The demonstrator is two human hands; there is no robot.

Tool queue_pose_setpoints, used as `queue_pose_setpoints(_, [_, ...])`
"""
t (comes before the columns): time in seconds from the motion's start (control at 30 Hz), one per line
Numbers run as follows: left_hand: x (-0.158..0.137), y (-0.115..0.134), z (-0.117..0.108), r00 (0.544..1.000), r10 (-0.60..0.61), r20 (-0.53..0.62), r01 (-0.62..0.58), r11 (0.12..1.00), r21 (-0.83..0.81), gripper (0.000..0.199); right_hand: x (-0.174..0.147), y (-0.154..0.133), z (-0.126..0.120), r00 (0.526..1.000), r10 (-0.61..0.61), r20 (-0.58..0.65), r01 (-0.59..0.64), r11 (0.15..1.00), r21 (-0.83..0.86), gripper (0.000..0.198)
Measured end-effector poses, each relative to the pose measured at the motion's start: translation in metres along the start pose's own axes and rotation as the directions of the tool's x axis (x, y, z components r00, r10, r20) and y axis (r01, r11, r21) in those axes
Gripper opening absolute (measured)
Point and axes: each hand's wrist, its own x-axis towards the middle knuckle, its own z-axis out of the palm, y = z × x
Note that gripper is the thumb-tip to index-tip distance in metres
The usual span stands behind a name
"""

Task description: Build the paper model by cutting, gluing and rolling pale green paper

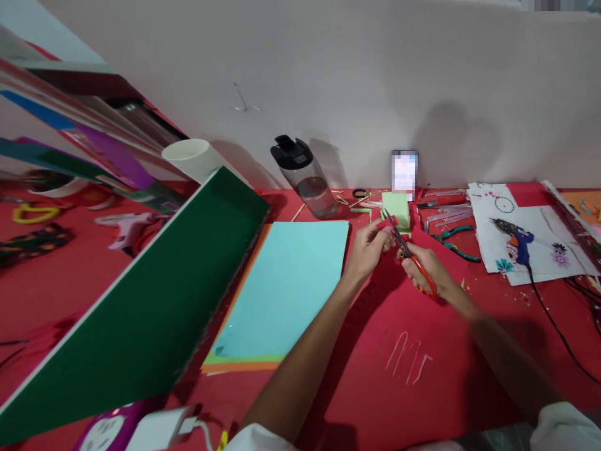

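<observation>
Scissors (pixel 402 245) with orange-red handles sit in the grasp of the right hand (pixel 429 266), above the red counter (pixel 40 282), their blades pointing away from the person. Close against them, the left hand (pixel 367 250) has its fingertips pinched on a small red piece (pixel 394 220) (its exact shape is too small to make out). Just beyond the hands are a pale green block (pixel 397 210) and, near the wall (pixel 357 75), an upright phone (pixel 404 172) with a blurred screen. Pliers (pixel 464 255) with teal handles lie to the right, beside white sheets (pixel 491 250) that bear a blue glue gun (pixel 522 247). Pale looping lines (pixel 407 360) mark the red surface nearer the person. Left of the forearms, a light blue sheet (pixel 286 282) tops a stack of coloured paper; beyond it stands a clear bottle (pixel 315 191) with a black lid, and a dark green board (pixel 154 307) slants alongside.
</observation>
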Motion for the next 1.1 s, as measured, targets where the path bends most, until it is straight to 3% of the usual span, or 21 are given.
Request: queue_pose_setpoints(1.1, [0.0007,-0.0022,-0.0024,1.000,-0.003,0.007,0.003,1.000,-0.009,0.026,-0.0009,-0.0069,-0.0022,0.999,0.008,0.040,-0.007,1.000,-0.029,0.051])
